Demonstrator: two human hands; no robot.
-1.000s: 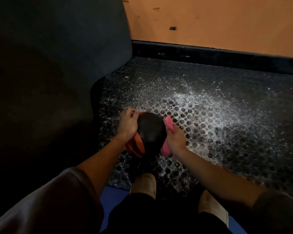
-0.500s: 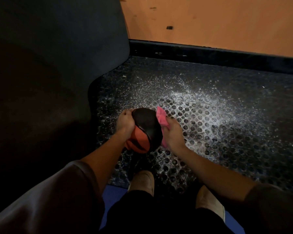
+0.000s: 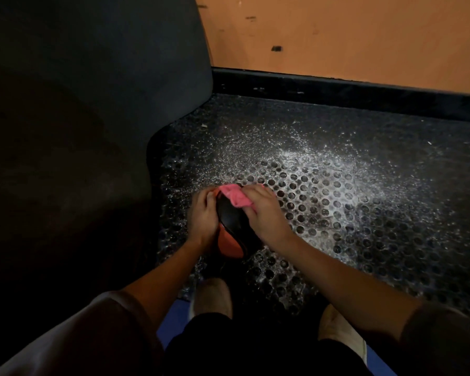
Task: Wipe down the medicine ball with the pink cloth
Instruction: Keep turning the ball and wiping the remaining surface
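The black and orange medicine ball (image 3: 232,223) sits on the studded rubber floor mat between my hands. My left hand (image 3: 202,214) clasps its left side, fingers curled over the top edge. The bunched pink cloth (image 3: 235,196) is pressed on the top far part of the ball by my right hand (image 3: 265,210), which grips it from the right. The ball's far side and its underside are hidden.
A dark padded block (image 3: 92,104) rises on the left. An orange wall (image 3: 350,36) with a black skirting (image 3: 337,90) closes the back. The floor mat (image 3: 364,199) glitters with wet specks. My two shoes (image 3: 212,297) stand just below the ball.
My right hand carried the pink cloth from the ball's right side up over its top. The left hand kept its hold on the left side.
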